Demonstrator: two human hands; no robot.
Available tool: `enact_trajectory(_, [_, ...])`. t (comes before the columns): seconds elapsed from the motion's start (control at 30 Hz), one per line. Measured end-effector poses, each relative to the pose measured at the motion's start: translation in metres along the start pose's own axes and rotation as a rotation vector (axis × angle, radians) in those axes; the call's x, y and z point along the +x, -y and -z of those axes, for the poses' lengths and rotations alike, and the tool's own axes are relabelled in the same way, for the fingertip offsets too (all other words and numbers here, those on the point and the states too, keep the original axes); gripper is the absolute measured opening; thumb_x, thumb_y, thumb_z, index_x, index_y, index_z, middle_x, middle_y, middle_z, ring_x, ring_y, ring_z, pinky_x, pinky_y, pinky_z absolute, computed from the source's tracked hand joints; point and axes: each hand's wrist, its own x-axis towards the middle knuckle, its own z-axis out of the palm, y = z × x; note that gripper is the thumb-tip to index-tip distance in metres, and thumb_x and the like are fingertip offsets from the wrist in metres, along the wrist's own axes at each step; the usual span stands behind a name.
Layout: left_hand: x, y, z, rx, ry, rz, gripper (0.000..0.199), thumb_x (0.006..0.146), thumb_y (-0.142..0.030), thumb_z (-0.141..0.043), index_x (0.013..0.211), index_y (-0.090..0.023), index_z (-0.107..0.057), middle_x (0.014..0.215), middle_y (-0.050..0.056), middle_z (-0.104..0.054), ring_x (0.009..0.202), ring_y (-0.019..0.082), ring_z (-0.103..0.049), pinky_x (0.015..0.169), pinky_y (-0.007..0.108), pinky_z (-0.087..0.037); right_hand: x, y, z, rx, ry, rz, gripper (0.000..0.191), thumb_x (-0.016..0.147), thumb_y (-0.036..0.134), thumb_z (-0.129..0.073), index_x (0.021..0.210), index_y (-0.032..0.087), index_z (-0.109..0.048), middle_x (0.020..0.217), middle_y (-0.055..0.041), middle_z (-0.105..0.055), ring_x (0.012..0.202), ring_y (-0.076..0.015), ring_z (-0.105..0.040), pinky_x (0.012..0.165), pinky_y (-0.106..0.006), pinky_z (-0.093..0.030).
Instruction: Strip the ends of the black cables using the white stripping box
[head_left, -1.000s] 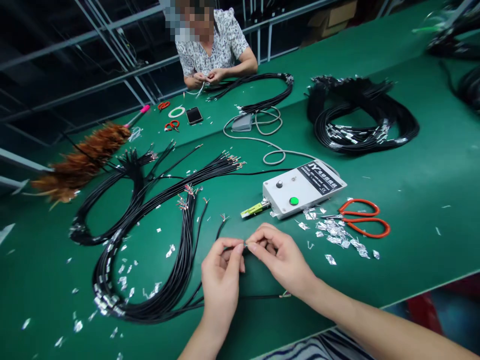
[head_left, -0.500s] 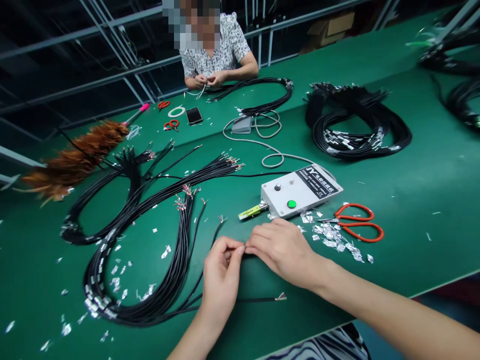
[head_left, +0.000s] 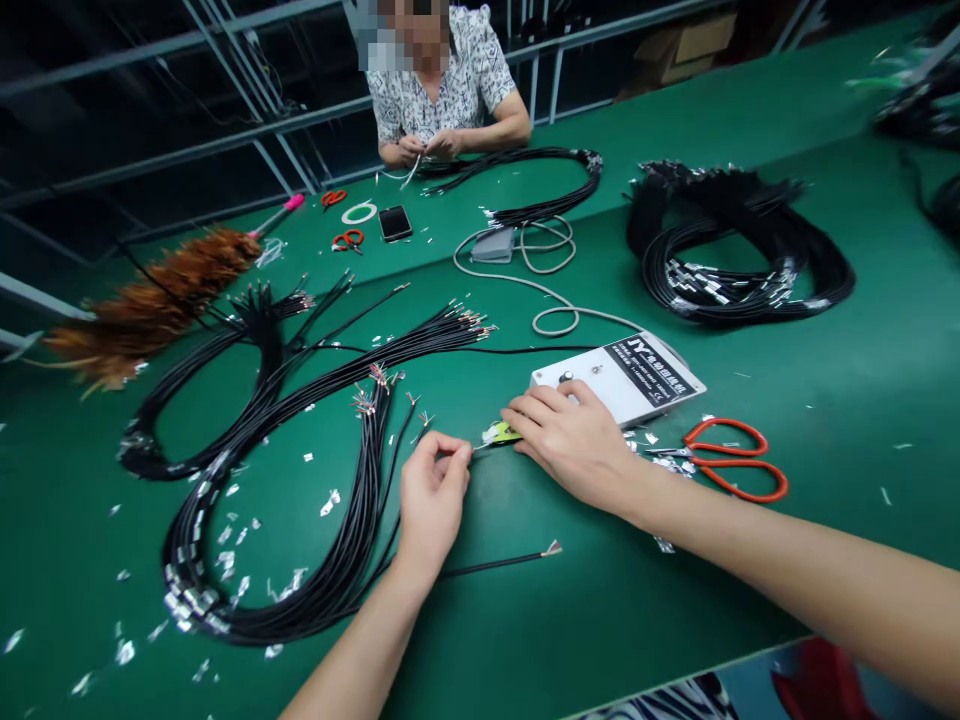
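My left hand [head_left: 433, 492] is closed in a pinch on the end of a black cable, most of which the hand hides. A thin, pale wire end [head_left: 480, 447] runs from its fingertips to the tip of a yellow-green clip [head_left: 498, 433]. This clip sticks out of a grey-white box [head_left: 637, 385] with a knob and a dark "JY" label. Over the clip's rear part, my right hand [head_left: 566, 440] is closed with its fingers curled down, covering part of the box's front. Another cable with a stripped end [head_left: 551, 549] lies below my hands.
Bundled black cables [head_left: 352, 540] curve along the left, with foil scraps [head_left: 330, 502] around them. Orange-handled scissors [head_left: 731, 460] lie right of my right hand. Coiled cables [head_left: 750, 290] sit farther back. Across the table, a person [head_left: 442, 100] handles a pale cable near a phone [head_left: 395, 223].
My right hand has left the cable end at my left fingertips and moved onto the yellow-green clip. My left hand has brought the wire end up to the clip's tip.
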Motion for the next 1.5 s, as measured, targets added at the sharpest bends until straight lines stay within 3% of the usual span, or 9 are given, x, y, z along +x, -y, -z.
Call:
enact_trajectory(0.27, [0.009,0.002,-0.007,0.023,0.007,-0.002,0.022,0.070,-0.032,-0.072,0.065,-0.017,-0.056,0.050,-0.007,-0.047,0.041,0.006,-0.037,0.041,0.018,-0.025,0.007,-0.004,-0.004,-0.012,0.013,0.014,0.020,0.093,0.010,-0.055,0.079,0.018,-0.067,0.074,-0.0021,-0.065,0.080,-0.0199,-0.051,0.077,-0.036,-0.024])
enact_trajectory(0.97, [0.014,0.011,-0.008,0.170,0.024,-0.054,0.016,0.075,-0.031,-0.063,0.071,-0.018,-0.056,0.054,-0.006,-0.050,0.045,0.008,-0.042,0.044,0.019,-0.031,0.011,-0.003,0.003,0.020,0.109,-0.012,0.007,0.088,0.012,-0.063,0.085,0.017,-0.067,0.084,-0.0032,-0.069,0.087,-0.0218,-0.056,0.083,-0.040,-0.025])
enact_trajectory(1.03, [0.016,0.012,-0.007,0.185,0.031,-0.070,0.017,0.075,-0.032,-0.064,0.071,-0.018,-0.056,0.055,-0.005,-0.051,0.046,0.009,-0.044,0.045,0.019,-0.032,0.010,-0.005,0.008,0.051,0.070,0.003,0.003,0.087,0.015,-0.066,0.090,0.016,-0.067,0.092,-0.0059,-0.071,0.092,-0.0237,-0.058,0.085,-0.041,-0.027])
enact_trajectory(1.13, [0.017,0.014,-0.005,0.201,0.038,-0.097,0.017,0.076,-0.033,-0.064,0.071,-0.018,-0.056,0.057,-0.004,-0.053,0.048,0.010,-0.048,0.047,0.020,-0.036,-0.004,-0.012,0.021,0.143,-0.088,-0.023,0.017,0.089,0.021,-0.066,0.106,0.015,-0.064,0.110,-0.0089,-0.071,0.104,-0.0257,-0.060,0.088,-0.042,-0.031])
enact_trajectory(1.2, [0.017,0.014,-0.004,0.204,0.041,-0.115,0.018,0.077,-0.033,-0.064,0.071,-0.019,-0.057,0.057,-0.004,-0.054,0.049,0.011,-0.050,0.048,0.020,-0.037,-0.022,-0.018,0.029,0.212,-0.238,-0.115,0.018,0.093,0.017,-0.059,0.111,0.016,-0.061,0.115,-0.0081,-0.071,0.106,-0.0239,-0.061,0.090,-0.041,-0.034])
enact_trajectory(1.3, [0.017,0.015,-0.004,0.206,0.048,-0.138,0.019,0.078,-0.035,-0.063,0.071,-0.019,-0.057,0.055,-0.004,-0.054,0.048,0.011,-0.051,0.047,0.021,-0.037,-0.054,-0.021,0.034,0.270,-0.451,-0.317,0.010,0.094,0.011,-0.055,0.101,0.018,-0.059,0.109,-0.0090,-0.073,0.103,-0.0237,-0.063,0.086,-0.039,-0.039])
enact_trajectory(1.5, [0.017,0.017,-0.003,0.257,0.046,-0.164,0.021,0.080,-0.038,-0.061,0.072,-0.019,-0.057,0.054,-0.004,-0.053,0.048,0.012,-0.051,0.047,0.021,-0.036,-0.079,-0.006,0.020,0.265,-0.365,-0.289,0.014,0.093,0.007,-0.054,0.097,0.021,-0.056,0.116,-0.0069,-0.073,0.112,-0.0264,-0.062,0.090,-0.042,-0.038])
